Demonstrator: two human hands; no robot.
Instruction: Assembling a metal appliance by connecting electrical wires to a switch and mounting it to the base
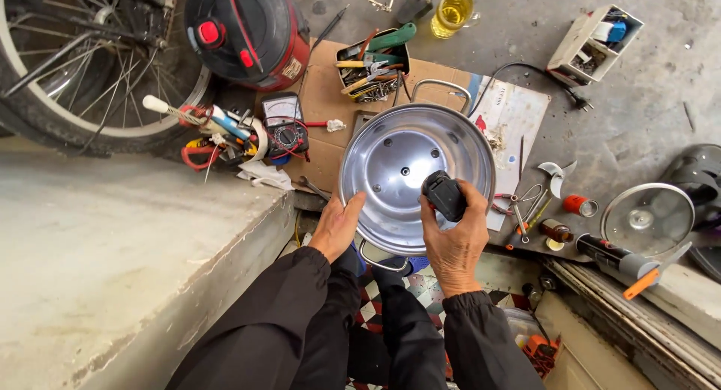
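— Between your knees, what is your left hand [336, 226] doing?

— It is clamped on the rim of the shiny metal pot [409, 172], fingers curled over the near edge. The pot is tipped up so you look straight into it.

— And your right hand [456, 243]?

— It is wrapped tight around a small black tool [444, 195], held up against the pot's near rim.

— What could go wrong?

— I think the pot could slip. It is smooth and only one hand holds it. If you push hard with the tool, it may twist and drop on your legs.

— Anything else close by?

— Scissors [523, 204] and a small brown bottle [557, 229] lie just to the right on the cardboard [324, 97]. A bump could knock the bottle over.
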